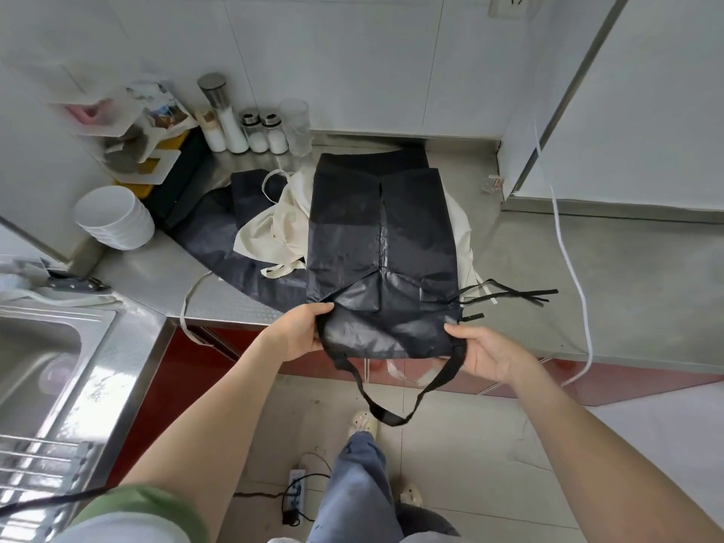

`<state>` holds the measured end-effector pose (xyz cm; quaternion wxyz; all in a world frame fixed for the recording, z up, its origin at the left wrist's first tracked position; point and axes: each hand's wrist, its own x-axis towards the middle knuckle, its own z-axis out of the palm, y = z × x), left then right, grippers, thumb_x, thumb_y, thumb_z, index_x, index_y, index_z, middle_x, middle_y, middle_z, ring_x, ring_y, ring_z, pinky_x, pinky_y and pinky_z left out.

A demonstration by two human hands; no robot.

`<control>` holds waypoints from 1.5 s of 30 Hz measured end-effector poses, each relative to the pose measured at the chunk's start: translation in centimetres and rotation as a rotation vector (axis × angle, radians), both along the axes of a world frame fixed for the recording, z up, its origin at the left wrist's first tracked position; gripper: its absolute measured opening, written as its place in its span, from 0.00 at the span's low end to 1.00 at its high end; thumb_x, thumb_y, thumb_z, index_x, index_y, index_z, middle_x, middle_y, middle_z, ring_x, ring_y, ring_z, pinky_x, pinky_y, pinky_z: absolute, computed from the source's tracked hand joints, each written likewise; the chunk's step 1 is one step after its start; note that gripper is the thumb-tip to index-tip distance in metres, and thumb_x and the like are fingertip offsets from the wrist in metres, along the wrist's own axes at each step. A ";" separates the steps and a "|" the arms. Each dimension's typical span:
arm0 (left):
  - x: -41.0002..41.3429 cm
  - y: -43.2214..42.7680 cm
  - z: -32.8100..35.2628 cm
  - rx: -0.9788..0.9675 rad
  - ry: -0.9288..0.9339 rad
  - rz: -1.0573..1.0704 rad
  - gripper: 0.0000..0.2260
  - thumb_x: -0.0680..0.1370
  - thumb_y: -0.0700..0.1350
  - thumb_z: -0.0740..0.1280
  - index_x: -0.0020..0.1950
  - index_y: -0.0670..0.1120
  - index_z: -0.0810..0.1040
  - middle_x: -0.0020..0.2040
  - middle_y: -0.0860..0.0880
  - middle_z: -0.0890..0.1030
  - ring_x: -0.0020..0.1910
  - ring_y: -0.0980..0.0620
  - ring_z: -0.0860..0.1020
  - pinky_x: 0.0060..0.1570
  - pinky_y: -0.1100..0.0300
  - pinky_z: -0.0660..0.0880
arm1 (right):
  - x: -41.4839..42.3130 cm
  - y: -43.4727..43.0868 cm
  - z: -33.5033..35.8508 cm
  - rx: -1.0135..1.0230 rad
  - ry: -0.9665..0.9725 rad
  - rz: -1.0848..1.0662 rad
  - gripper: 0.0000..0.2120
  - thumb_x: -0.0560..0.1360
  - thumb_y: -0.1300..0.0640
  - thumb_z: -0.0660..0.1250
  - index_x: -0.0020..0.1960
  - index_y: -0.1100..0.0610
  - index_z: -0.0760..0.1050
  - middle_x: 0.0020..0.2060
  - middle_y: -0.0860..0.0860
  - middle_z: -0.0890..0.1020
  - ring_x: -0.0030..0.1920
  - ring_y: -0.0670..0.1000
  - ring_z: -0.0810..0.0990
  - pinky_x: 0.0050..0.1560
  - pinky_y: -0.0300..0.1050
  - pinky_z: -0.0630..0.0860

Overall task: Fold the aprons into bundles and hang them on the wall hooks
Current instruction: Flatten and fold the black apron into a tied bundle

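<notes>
A black apron (pixel 382 237) lies on the steel counter (pixel 587 276), its sides folded in to a long strip. My left hand (pixel 299 333) grips the near left corner at the bib. At the near right corner my right hand (pixel 487 352) holds the bib edge. The neck strap (pixel 386 415) hangs in a loop below the counter edge, and thin black ties (pixel 517 295) stick out to the right. Under it lie a cream apron (pixel 274 225) and another dark apron (pixel 219 233), both crumpled. No wall hooks are in view.
A stack of white bowls (pixel 115 217) stands at the left, with spice jars (pixel 258 131) and a rack (pixel 133 143) against the tiled wall. A sink (pixel 35 370) is at the lower left. A white cord (pixel 568 252) hangs at the right. A power strip (pixel 295 489) lies on the floor.
</notes>
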<state>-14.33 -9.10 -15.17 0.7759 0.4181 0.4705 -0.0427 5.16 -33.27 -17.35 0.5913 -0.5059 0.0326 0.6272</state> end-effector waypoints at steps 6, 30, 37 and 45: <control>3.8 2.8 -0.6 0.020 -0.063 0.150 0.23 0.80 0.46 0.65 0.73 0.43 0.66 0.66 0.43 0.75 0.62 0.43 0.76 0.65 0.47 0.71 | 3.3 3.8 -0.9 -0.030 -0.167 -0.121 0.29 0.74 0.64 0.68 0.72 0.62 0.65 0.63 0.58 0.78 0.63 0.56 0.77 0.68 0.56 0.69; 7.5 6.9 -4.9 0.345 0.395 -0.075 0.10 0.82 0.45 0.61 0.57 0.38 0.70 0.51 0.40 0.77 0.50 0.38 0.78 0.53 0.42 0.78 | 5.2 5.6 -3.0 -0.397 -0.401 0.084 0.27 0.73 0.63 0.72 0.68 0.60 0.65 0.60 0.57 0.78 0.56 0.58 0.81 0.64 0.58 0.73; 5.9 5.8 -4.0 0.386 0.424 -0.059 0.15 0.83 0.43 0.56 0.66 0.36 0.70 0.52 0.41 0.77 0.51 0.41 0.78 0.52 0.47 0.78 | 3.1 3.7 -1.4 -0.325 -0.191 0.425 0.22 0.73 0.58 0.72 0.65 0.62 0.73 0.57 0.58 0.82 0.58 0.56 0.81 0.61 0.49 0.76; 5.8 6.5 -1.4 0.175 0.288 0.171 0.11 0.83 0.39 0.55 0.60 0.36 0.72 0.43 0.41 0.76 0.38 0.43 0.75 0.45 0.46 0.74 | 2.6 5.2 2.8 0.084 0.110 0.048 0.16 0.75 0.65 0.65 0.62 0.64 0.72 0.55 0.64 0.80 0.52 0.66 0.81 0.52 0.60 0.79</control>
